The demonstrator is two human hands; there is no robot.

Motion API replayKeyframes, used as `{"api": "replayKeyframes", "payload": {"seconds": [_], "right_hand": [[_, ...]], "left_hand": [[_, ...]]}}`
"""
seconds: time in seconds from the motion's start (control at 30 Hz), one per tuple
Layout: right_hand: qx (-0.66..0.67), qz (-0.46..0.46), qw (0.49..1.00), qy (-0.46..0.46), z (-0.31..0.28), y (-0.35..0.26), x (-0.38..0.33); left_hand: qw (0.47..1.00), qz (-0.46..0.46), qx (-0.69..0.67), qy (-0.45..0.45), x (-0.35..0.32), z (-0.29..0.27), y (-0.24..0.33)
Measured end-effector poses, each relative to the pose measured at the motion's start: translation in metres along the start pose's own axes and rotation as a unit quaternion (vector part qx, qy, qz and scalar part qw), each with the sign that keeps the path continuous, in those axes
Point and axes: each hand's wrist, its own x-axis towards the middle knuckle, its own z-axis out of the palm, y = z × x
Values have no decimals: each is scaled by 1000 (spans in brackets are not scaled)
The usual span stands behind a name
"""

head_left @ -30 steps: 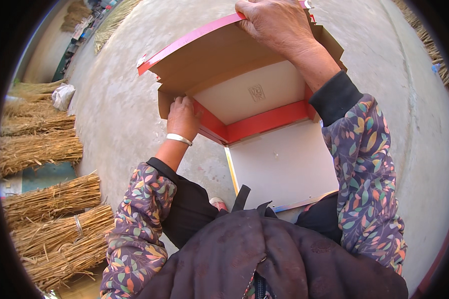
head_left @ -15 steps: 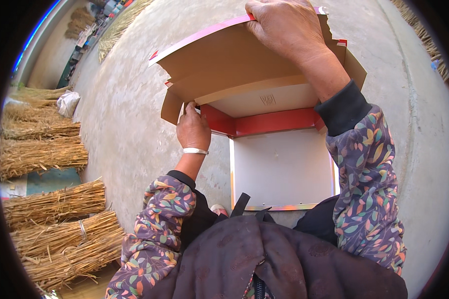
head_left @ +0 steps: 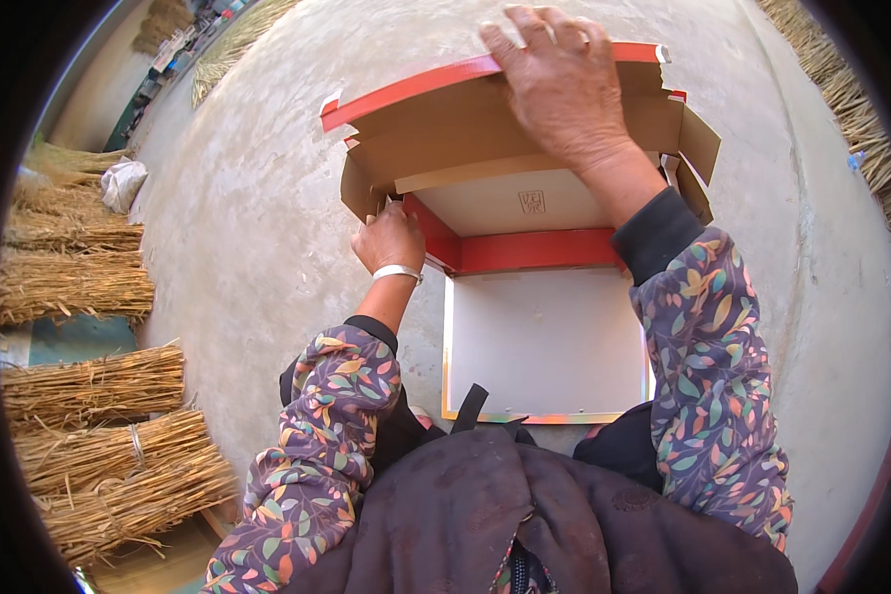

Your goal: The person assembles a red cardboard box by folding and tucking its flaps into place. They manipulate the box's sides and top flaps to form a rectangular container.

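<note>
A cardboard box with red outer edges (head_left: 538, 250) stands open in front of me. Its brown inner flap (head_left: 455, 129) is raised at the far side, and its wide white panel (head_left: 549, 342) lies toward my legs. My left hand (head_left: 390, 241) pinches the box's left corner beside a folded side tab; the fingertips are partly hidden. My right hand (head_left: 564, 89) lies against the raised flap, its fingers apart and reaching over the red top edge. A small side flap (head_left: 700, 144) sticks out at the right. A stamped square mark shows on the inner white wall.
Tied straw bundles (head_left: 99, 386) lie in a row on the left, with a white bag (head_left: 124, 185) at their far end. More straw (head_left: 851, 99) lies along the far right. The box is on a grey concrete floor (head_left: 267, 198).
The raised flap has tipped and come lower toward me, showing more of its red edge. My right hand has gone from gripping that edge to fingers spread over it. My left hand stays at the corner.
</note>
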Motion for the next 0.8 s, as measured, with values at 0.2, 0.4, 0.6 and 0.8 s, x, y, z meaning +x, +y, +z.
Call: {"api": "replayKeyframes", "payload": {"seconds": [0.2,0.4,0.6,0.8], "right_hand": [[82,-156,984,2,44,-48,-50],[18,-193,976,-96,77,-45,-72],[35,-133,990,4,69,-38,-46],[57,-128,981,-137,51,-20,-29]], "left_hand": [[997,39,-34,61,-1,-5,15],[996,64,-33,54,-13,-13,24],[981,126,-85,124,-27,-7,23],[964,170,-126,162,-35,-11,26]]}}
